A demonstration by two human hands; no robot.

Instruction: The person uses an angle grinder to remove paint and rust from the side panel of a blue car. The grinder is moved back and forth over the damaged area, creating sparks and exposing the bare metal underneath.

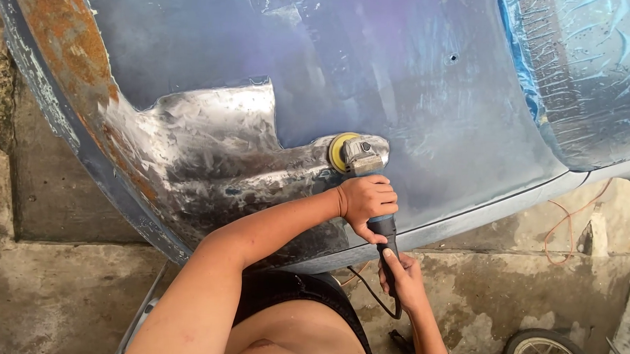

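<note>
Sanding is mid-pass: left hand (366, 199) and right hand (401, 275) both clench the angle grinder (363, 158), disc against the blue car panel (378, 65); paint at twelve o'clock likely needs steady pressure.

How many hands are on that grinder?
2: the left hand grips the grinder near its head, and the right hand holds the handle's rear end.

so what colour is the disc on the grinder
Yellow: the disc on the grinder shows best in the head view, pressed to the blue panel.
</note>
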